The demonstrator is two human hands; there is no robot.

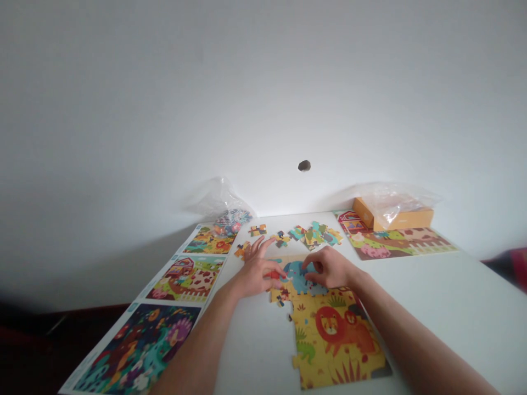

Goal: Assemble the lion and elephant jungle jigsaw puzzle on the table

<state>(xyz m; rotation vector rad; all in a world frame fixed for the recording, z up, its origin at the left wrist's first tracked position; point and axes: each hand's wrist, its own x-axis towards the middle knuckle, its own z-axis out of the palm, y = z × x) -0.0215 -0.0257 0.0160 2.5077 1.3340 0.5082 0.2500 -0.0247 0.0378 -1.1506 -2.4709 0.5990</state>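
Observation:
A partly assembled jigsaw puzzle (329, 340) lies on the white table, showing a lion and a blue elephant on yellow ground. My left hand (257, 271) is at the puzzle's upper left edge. Its thumb and index finger are closed about a reddish puzzle piece (272, 274), while the other fingers stretch away. Bent over the elephant section (297, 277), my right hand (329, 266) has thumb and index finger on a blue puzzle piece, partly hidden by the hand. Loose puzzle pieces (315, 235) lie beyond both hands, with a few more (258, 230) to the left.
Printed picture sheets (181, 278) line the table's left side. A clear plastic bag (224, 200) with pieces stands at the back left. At the back right, an orange box (405, 219) under clear plastic rests on a farm picture (382, 244). The wall (263, 109) has a hole.

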